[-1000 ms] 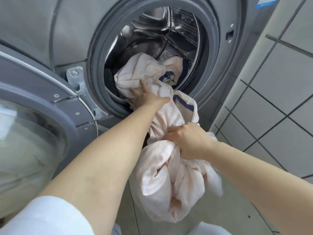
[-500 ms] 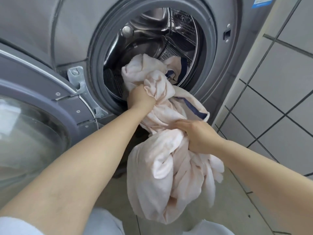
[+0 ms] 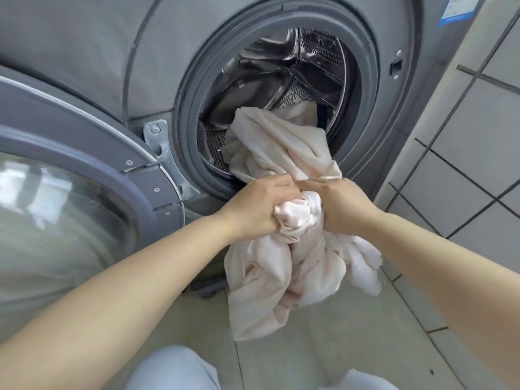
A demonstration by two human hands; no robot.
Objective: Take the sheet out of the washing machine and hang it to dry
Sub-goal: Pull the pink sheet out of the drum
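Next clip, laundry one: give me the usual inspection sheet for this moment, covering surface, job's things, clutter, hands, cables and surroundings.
Surface: pale tiled floor in front of the machine.
Job's things: pale pink sheet part in the drum, part over the door seal, the rest hanging bunched above the floor; washing machine with its door swung open to the left.
Clutter: nothing seen.
Hands: left hand and right hand side by side, both gripping the bunched sheet just outside the opening.
Cables: nothing seen.
Surroundings: tiled wall right of the machine; blue-edged label at the machine's top corner; the person's pale trousers at the bottom edge.
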